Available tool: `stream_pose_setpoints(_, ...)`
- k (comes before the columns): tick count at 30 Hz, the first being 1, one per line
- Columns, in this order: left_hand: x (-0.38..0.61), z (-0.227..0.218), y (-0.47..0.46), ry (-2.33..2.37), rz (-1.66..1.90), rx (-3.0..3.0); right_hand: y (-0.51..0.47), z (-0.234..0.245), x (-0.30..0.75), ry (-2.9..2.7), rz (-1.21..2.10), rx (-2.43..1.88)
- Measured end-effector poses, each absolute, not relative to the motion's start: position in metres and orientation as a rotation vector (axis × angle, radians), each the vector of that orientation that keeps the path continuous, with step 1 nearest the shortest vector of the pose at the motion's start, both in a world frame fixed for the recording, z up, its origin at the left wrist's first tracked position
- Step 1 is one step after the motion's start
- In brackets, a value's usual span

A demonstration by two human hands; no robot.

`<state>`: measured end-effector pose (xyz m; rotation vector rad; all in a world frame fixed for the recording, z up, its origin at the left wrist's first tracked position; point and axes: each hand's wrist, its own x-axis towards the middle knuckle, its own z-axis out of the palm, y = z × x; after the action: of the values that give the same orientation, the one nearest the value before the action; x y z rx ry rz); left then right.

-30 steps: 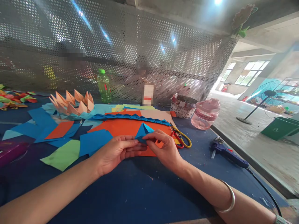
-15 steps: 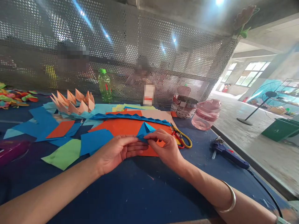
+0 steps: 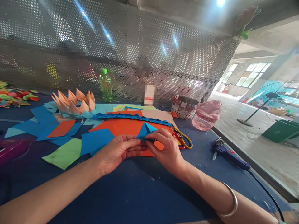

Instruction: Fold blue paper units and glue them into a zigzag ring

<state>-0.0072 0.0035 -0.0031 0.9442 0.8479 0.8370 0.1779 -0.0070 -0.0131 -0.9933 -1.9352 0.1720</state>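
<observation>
Both my hands hold a small folded piece of blue paper (image 3: 145, 131) above a large orange sheet (image 3: 126, 127). My right hand (image 3: 166, 151) pinches its lower part between thumb and fingers, and the fingertips of my left hand (image 3: 119, 151) meet it from the other side. Part of the fold is hidden by my fingers. Just left of my left hand lies a blue paper square (image 3: 95, 141), with a green paper piece (image 3: 63, 154) beyond it. A blue zigzag paper strip (image 3: 130, 117) lies across the far side of the orange sheet.
Yellow-handled scissors (image 3: 181, 140) and a blue glue gun (image 3: 227, 157) lie to the right. Peach folded-paper points (image 3: 74, 104), a green bottle (image 3: 106, 85) and a pink plastic bottle (image 3: 206, 115) stand farther back. A perforated metal screen (image 3: 130, 40) stands behind the table, with blurred people beyond it.
Both hands still pinch the blue paper, with only slight finger movement. The view has drifted a little, shifting the table items slightly right.
</observation>
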Motion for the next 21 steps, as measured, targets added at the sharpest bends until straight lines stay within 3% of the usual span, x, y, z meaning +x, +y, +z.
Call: stream_pose_setpoints(21,-0.0086,-0.0012,0.0037,0.839,0.792,0.921,-0.0029,-0.0143,0.1816,-1.959,0.158,-0.857)
